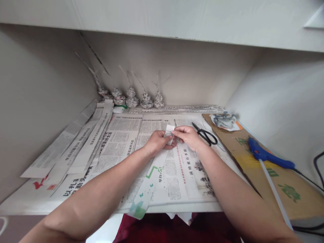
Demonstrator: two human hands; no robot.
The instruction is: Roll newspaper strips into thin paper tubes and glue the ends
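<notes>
My left hand [159, 141] pinches a long newspaper strip [141, 199] near its upper end, where a small white part sticks up between the fingers. My right hand [186, 135] has thumb and fingers closed on the same end from the other side. From there the strip slants down toward me, with green print on it, and its lower end hangs over the table's front edge. Black-handled scissors [208, 135] lie just right of my right hand. Under both hands, newspaper sheets [126, 138] cover the table.
Newspaper strips [86, 141] are stacked on the left. Several woven paper gourds [159, 100] stand along the back wall beside thin paper sticks [182, 109]. At right, a blue glue gun [268, 156] with a white glue stick rests on cardboard [243, 152]. A shelf board [162, 20] crosses above.
</notes>
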